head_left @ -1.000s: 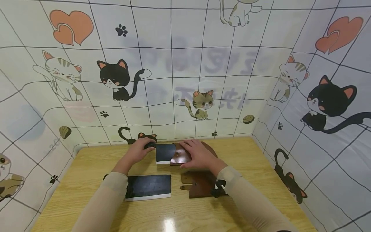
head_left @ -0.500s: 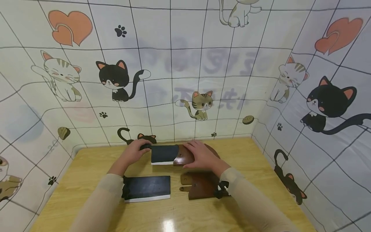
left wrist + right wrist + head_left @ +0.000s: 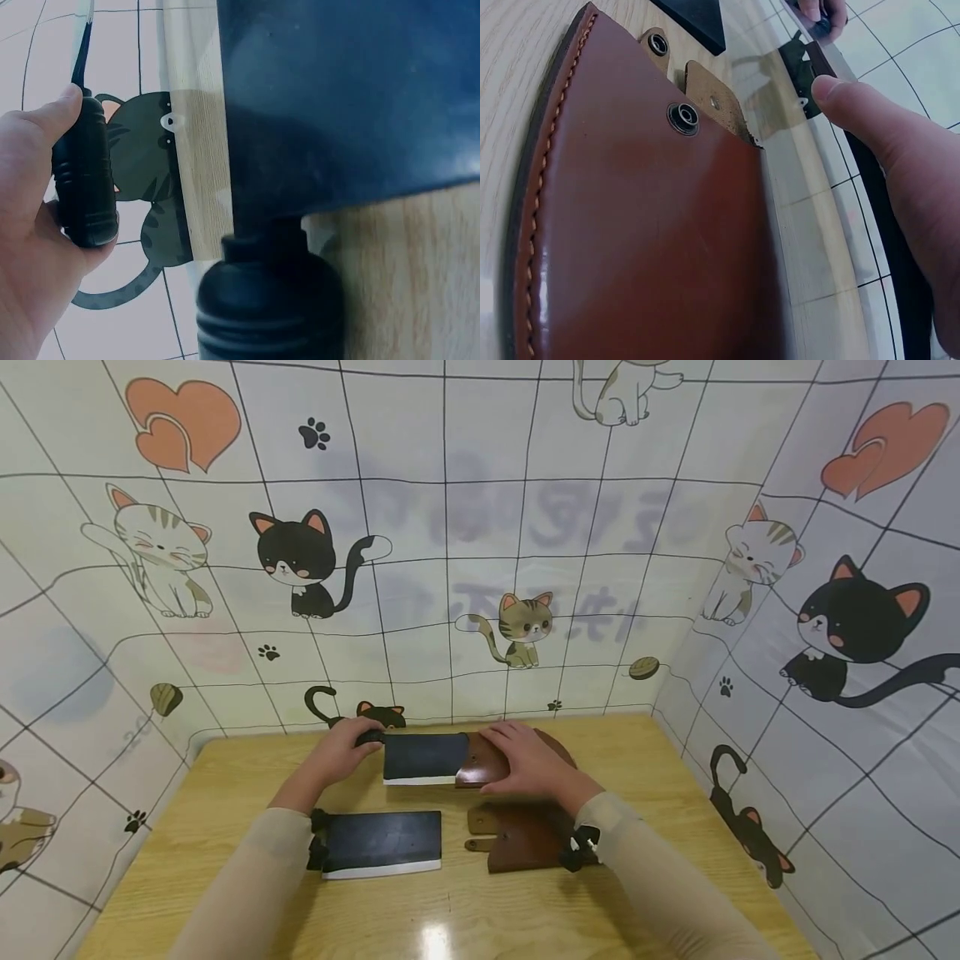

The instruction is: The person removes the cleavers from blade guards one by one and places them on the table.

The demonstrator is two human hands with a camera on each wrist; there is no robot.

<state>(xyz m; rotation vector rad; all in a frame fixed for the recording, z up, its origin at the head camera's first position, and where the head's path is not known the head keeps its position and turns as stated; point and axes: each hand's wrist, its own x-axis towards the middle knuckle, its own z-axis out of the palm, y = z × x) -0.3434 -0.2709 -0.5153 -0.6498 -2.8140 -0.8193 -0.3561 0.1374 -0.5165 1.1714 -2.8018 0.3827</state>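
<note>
At the back of the table, my left hand (image 3: 345,750) grips the black handle (image 3: 81,180) of a cleaver (image 3: 423,756). Its dark blade with a pale edge lies partly inside a brown leather sheath (image 3: 480,766); the front of the blade is hidden there. My right hand (image 3: 528,762) holds that sheath, fingers over its top and thumb at the near edge. A second cleaver (image 3: 382,842) lies bare at the front left, beneath my left forearm, its handle mostly covered in the head view. To its right lies a second brown sheath (image 3: 652,210) with snap straps, partly under my right wrist.
The wooden table (image 3: 450,910) extends toward me, with a bright reflection near the front. White cloth walls (image 3: 450,527) printed with cats and grid lines stand close behind and on both sides.
The cleaver in my left hand has slid left, and more of its blade shows outside the sheath. My right hand and the sheath have shifted slightly right.
</note>
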